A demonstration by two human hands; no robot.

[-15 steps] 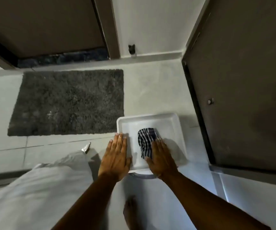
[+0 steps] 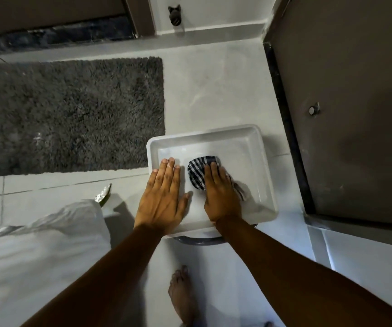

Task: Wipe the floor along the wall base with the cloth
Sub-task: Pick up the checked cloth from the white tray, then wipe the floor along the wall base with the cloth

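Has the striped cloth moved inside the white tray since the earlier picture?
Cannot tell for sure. The striped cloth lies under the right hand at about the same spot in the white tray; it looks slightly more bunched, no clear shift.

White plastic tray [image 2: 258, 147] on pale tiled floor [image 2: 213, 90], centre frame. Right hand [image 2: 221, 194] flat, pressing striped dark-and-white cloth [image 2: 196, 172] inside tray. Left hand [image 2: 163, 197] flat, fingers spread, over tray's 9 o'clock rim. Dark shaggy mat [image 2: 72, 114] at 10 o'clock of tray. Brown door [image 2: 355, 102] at 3 o'clock. Bare foot [image 2: 183, 296] at 6 o'clock.
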